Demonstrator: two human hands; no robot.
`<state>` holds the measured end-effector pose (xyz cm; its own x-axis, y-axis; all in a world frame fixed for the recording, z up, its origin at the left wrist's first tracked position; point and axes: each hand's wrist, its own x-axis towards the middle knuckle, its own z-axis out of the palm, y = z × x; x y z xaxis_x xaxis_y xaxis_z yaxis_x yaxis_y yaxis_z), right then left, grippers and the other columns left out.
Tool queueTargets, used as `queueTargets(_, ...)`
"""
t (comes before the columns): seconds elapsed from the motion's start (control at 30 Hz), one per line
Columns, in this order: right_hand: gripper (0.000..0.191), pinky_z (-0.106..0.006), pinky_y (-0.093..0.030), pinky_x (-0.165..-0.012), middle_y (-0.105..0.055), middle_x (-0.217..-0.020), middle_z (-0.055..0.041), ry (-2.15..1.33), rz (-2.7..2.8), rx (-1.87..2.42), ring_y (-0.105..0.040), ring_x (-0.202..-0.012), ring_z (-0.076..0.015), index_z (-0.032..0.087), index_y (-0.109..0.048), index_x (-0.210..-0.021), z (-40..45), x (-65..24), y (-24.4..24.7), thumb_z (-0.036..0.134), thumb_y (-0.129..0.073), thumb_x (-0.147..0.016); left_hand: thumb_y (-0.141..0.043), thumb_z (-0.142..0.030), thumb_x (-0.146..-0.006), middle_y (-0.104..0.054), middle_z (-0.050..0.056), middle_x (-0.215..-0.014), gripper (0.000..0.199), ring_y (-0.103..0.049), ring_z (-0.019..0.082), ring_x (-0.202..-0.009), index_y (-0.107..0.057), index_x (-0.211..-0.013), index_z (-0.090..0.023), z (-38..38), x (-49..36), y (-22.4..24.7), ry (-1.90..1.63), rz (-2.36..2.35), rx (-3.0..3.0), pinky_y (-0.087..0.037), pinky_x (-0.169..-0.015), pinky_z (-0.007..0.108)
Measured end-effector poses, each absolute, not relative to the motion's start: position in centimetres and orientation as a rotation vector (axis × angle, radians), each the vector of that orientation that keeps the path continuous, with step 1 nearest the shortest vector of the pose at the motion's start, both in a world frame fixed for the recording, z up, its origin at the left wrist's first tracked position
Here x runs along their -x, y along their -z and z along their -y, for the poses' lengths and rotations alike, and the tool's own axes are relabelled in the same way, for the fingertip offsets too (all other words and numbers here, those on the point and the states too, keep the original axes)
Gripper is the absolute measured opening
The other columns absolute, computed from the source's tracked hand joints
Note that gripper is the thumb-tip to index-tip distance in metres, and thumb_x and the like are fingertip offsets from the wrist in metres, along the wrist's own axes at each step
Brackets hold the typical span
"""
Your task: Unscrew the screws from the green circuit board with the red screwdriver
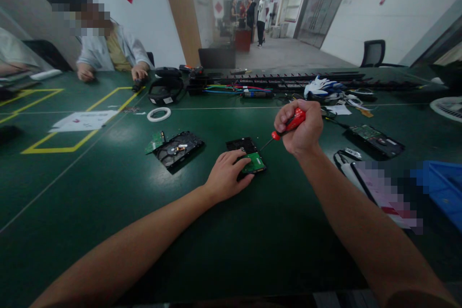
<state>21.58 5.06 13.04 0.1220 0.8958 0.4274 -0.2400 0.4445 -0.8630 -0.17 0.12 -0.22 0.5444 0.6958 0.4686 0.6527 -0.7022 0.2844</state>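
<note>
A black hard drive with a green circuit board (pixel 257 162) lies on the dark green table (pixel 173 245) in front of me. My left hand (pixel 229 175) rests on its left and near side, fingers spread over the board's edge. My right hand (pixel 301 127) is wrapped round the red handle of a screwdriver (pixel 294 121). The screwdriver's thin shaft slants down to the left, its tip at the drive's right edge; whether it touches a screw is too small to tell. Left of my left hand lies another drive casing (pixel 178 149), with a loose green board (pixel 155 143) beside it.
A third hard drive (pixel 375 140) lies at the right, beyond a pouch (pixel 382 192) and a blue bin (pixel 445 187). A tape roll (pixel 159 114) and papers (pixel 84 120) lie at the left. Gloves (pixel 325 87), cables and black strips line the back. A person sits across the table.
</note>
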Motion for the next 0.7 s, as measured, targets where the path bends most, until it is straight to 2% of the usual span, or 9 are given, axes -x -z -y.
queueTargets(0.23,0.059,-0.030,-0.035,-0.045,-0.039,-0.061,0.0027,-0.908,1.170,0.729,-0.038,-0.047,-0.0128,0.027,-0.043,-0.061,-5.00,-21.24,-12.70,0.075,-0.048,-0.093,-0.072,-0.041,-0.100,-0.066,0.015,-0.145,0.039,-0.062,0.036,-0.138,-0.070,-0.135,-0.022,-0.09,0.13,0.24,-0.890,-1.167,-2.684,-0.051,-0.116,0.059)
queueTargets(0.5,0.056,-0.029,-0.034,-0.044,-0.041,-0.060,0.0025,-0.945,1.141,0.679,-0.040,-0.046,-0.0116,0.026,-0.045,-0.060,-5.30,-21.36,-12.18,0.069,-0.052,-0.095,-0.070,-0.041,-0.102,-0.066,0.015,-0.144,0.038,-0.062,0.035,-0.138,-0.071,-0.134,-0.022,-0.09,0.06,0.05,-0.883,-1.175,-2.692,-0.052,-0.115,0.058)
queueTargets(0.7,0.059,-0.030,-0.035,-0.044,-0.040,-0.060,0.0027,-0.928,1.151,0.723,-0.039,-0.046,-0.0120,0.026,-0.044,-0.060,-5.23,-21.25,-12.31,0.074,-0.049,-0.095,-0.070,-0.040,-0.102,-0.066,0.014,-0.144,0.037,-0.062,0.034,-0.138,-0.070,-0.135,-0.023,0.06,0.01,-0.15,-0.873,-1.183,-2.685,-0.052,-0.115,0.058)
